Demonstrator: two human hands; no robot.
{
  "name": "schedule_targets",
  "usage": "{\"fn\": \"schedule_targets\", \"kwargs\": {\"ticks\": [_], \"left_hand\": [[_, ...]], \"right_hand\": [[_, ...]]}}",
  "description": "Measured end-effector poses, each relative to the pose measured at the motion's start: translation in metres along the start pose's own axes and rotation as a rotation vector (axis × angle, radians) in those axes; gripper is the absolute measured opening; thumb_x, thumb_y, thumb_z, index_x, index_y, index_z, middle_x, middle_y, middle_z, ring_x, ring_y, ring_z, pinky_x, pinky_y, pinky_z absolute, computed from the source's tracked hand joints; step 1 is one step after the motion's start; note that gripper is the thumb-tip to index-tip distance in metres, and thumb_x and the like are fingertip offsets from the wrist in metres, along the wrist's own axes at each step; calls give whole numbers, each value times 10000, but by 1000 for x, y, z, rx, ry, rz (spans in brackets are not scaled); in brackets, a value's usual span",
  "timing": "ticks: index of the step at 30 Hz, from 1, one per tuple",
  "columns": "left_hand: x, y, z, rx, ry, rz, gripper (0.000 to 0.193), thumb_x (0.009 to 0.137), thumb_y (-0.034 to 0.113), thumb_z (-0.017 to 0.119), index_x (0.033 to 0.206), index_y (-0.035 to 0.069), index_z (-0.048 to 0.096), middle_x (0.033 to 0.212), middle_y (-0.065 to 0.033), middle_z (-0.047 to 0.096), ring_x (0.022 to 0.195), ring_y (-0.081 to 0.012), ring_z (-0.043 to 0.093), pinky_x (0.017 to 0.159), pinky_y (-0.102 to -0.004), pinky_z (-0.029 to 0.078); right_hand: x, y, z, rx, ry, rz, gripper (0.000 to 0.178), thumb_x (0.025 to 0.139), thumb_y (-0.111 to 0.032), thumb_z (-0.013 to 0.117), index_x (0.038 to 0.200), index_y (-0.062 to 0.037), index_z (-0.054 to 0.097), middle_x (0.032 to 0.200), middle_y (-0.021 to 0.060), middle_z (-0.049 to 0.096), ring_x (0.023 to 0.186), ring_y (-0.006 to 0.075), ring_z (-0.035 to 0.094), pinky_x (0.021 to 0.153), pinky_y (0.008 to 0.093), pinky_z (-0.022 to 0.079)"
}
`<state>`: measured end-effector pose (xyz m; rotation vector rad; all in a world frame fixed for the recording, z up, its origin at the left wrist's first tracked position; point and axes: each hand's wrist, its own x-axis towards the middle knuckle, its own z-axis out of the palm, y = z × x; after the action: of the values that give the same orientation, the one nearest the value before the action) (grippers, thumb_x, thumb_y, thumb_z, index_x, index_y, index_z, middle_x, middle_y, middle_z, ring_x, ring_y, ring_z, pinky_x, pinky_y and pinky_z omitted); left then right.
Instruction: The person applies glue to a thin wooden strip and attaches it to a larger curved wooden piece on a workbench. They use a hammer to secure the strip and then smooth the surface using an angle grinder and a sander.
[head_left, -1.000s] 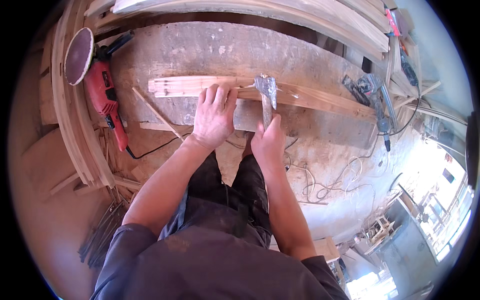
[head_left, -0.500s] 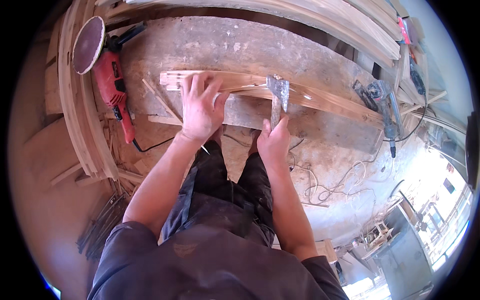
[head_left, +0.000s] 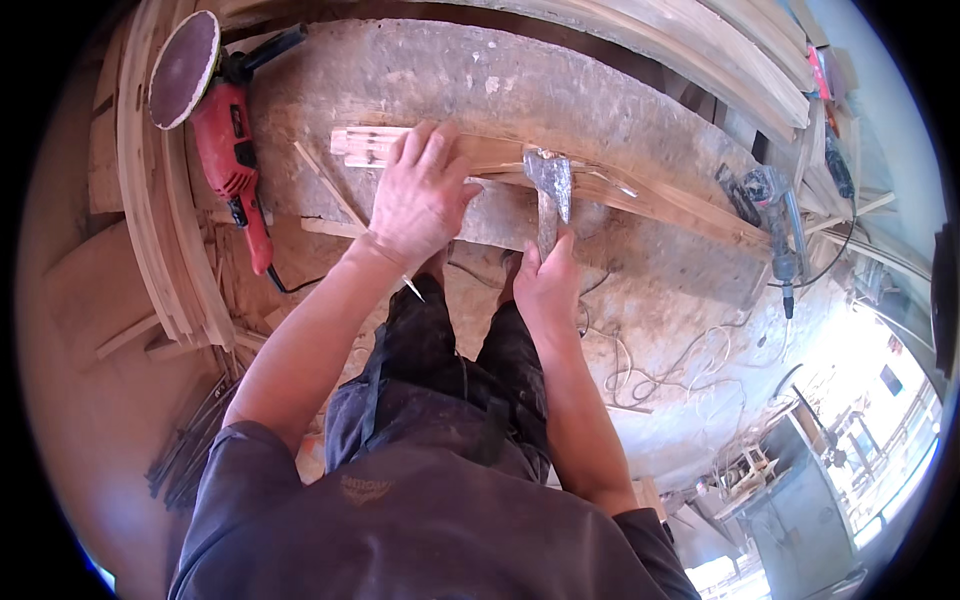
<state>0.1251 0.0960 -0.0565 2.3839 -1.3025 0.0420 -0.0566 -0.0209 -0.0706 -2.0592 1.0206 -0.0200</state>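
Right hand (head_left: pixel 547 278) is gripping a grey metal-headed, wooden-handled hatchet (head_left: pixel 549 185), fingers wrapped round. Left hand (head_left: pixel 418 208) is resting, fingers slightly spread, on a long, splintered, pale-brown timber (head_left: pixel 495 154), which is lying across a worn grey-brown bench (head_left: pixel 440 85)

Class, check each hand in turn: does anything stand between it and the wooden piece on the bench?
Nothing visible separates the left hand from the wooden piece; the hand lies partly over it. Between the right hand and that piece is the hatchet it holds, metal head over the wood.
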Motion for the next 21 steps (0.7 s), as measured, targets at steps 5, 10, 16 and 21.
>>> {"fn": "schedule_targets", "kwargs": {"ticks": [5, 10, 16, 21], "left_hand": [[-4, -2, 19, -28, -82, -65, 276, 793, 226, 814, 911, 40, 649, 1054, -137, 595, 995, -325, 614, 837, -461, 521], [-1, 5, 22, -88, 2, -105, 218, 780, 182, 809, 794, 52, 634, 939, -111, 580, 888, -305, 639, 710, -431, 560], [-3, 16, 26, -63, 62, -192, 191, 728, 141, 810, 758, 83, 631, 888, -90, 569, 788, -292, 650, 579, -417, 556], [0, 18, 28, -79, 163, -216, 193, 720, 125, 813, 742, 94, 624, 813, -75, 550, 698, -279, 645, 531, -411, 524]], "right_hand": [[-4, -12, -8, -4, -25, 6, 297, 989, -163, 636, 1206, -4, 511, 846, 312, 676, 823, 544, 663, 699, 612, 504], [-2, -17, 5, -18, -49, 27, 305, 996, -147, 625, 1219, 17, 497, 914, 334, 680, 874, 554, 659, 737, 619, 500], [1, -12, 5, 18, -108, 67, 309, 998, -145, 624, 1219, 27, 493, 931, 344, 680, 891, 553, 663, 746, 613, 506], [-4, -14, 5, 102, -132, 129, 302, 997, -147, 626, 1212, 24, 499, 917, 333, 685, 869, 549, 667, 738, 602, 518]]}}
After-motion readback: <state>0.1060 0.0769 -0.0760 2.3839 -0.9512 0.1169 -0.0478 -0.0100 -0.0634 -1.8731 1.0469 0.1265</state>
